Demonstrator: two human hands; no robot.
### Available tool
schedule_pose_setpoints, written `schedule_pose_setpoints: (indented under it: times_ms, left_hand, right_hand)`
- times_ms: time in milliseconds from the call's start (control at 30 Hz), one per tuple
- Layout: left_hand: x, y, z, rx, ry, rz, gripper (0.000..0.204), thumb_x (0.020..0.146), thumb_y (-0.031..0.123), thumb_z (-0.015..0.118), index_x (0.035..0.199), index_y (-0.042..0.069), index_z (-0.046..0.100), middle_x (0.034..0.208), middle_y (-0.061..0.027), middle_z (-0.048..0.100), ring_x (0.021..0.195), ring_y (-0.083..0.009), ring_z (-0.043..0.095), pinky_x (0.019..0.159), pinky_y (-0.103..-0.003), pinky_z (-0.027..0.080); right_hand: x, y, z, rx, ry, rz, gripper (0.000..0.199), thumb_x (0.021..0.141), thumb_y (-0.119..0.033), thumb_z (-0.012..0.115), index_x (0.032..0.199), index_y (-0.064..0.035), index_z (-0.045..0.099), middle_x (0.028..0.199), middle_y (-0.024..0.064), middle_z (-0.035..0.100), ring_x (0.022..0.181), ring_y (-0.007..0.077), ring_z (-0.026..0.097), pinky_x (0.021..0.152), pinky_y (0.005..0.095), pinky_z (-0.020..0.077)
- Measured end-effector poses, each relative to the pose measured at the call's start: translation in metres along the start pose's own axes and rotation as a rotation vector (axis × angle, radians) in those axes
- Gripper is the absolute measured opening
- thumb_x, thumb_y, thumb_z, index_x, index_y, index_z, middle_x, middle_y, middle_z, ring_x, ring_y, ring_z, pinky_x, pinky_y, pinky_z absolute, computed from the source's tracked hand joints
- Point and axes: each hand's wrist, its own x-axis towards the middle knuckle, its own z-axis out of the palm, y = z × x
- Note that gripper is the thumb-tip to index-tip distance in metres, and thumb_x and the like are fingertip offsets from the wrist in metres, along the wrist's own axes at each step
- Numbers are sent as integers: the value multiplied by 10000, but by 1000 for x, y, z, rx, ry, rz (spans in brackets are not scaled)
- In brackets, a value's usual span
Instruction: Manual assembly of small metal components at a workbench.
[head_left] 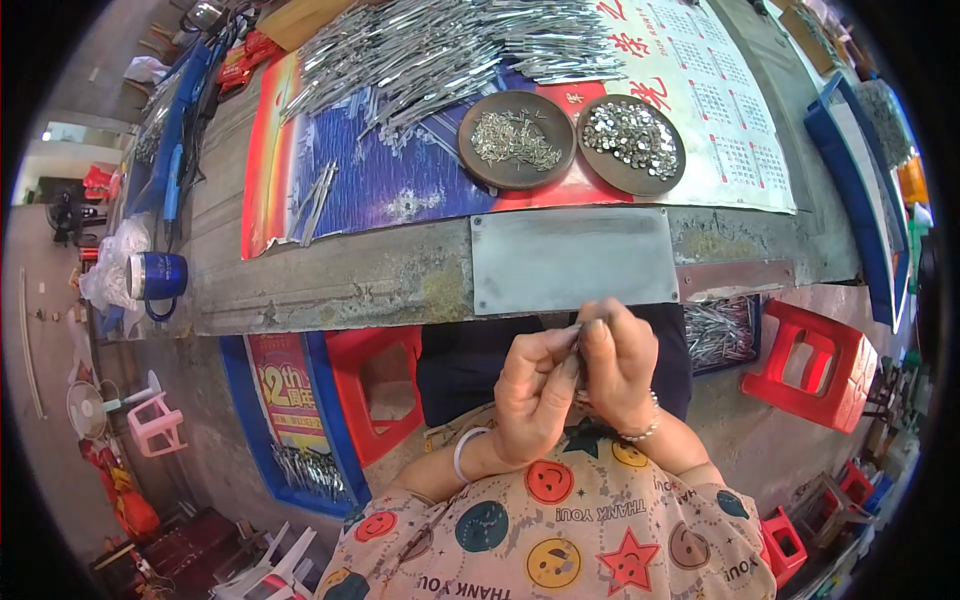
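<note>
My left hand (537, 388) and my right hand (622, 368) meet just off the table's front edge, above my lap. The fingers of both are closed in a pinch, tips close together. A small dark bit shows between them, too covered to name. Just beyond lies a flat grey metal plate (575, 260) fixed at the table edge. Behind it stand two round brown dishes: the left dish (467, 152) holds small metal pins (515, 138), the right dish (640, 186) shiny small discs (630, 137). A big heap of thin metal strips (430, 50) covers the table's far part.
Several loose strips (318, 203) lie on the poster sheet (410, 190) at left. A blue mug (165, 275) stands at the left edge, a blue tray (840, 150) at the right. Below are red stools (835, 375), a blue crate (262, 440) and a bin of strips (722, 333).
</note>
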Motion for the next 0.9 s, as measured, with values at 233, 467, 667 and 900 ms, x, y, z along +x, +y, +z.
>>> schedule_pose_setpoints:
  times_ms: [233, 467, 667, 900]
  left_hand:
    - [9, 20, -6, -34, -8, -195, 338, 972, 20, 454, 1307, -4, 410, 942, -4, 542, 685, -15, 456, 563, -157, 378]
    - [7, 11, -14, 70, 31, -153, 331, 997, 68, 419, 1322, 7, 425, 955, 17, 501, 673, -13, 406, 587, -159, 362]
    - [9, 7, -14, 158, 55, -180, 325, 974, 36, 452, 1295, -9, 435, 946, 6, 533, 660, -15, 404, 569, -146, 345]
    - [-3, 5, -18, -130, -7, -243, 352, 967, -10, 445, 1319, -14, 434, 1077, -44, 537, 968, -74, 535, 842, -194, 439]
  right_hand:
    - [-2, 4, -11, 93, -111, 50, 120, 868, -95, 596, 875, 25, 589, 729, 93, 583, 567, 147, 555, 523, 252, 441]
    - [-7, 19, 8, -130, -34, -188, 158, 759, -18, 665, 889, 8, 580, 747, 114, 578, 578, 238, 556, 513, 311, 448]
    - [-16, 17, 14, -336, -40, -188, 180, 790, -24, 630, 912, -7, 497, 765, 125, 519, 619, 301, 500, 531, 381, 428]
    - [-5, 12, -2, 88, -138, 79, 128, 914, -75, 521, 845, 32, 533, 681, 115, 512, 548, 213, 504, 517, 293, 413]
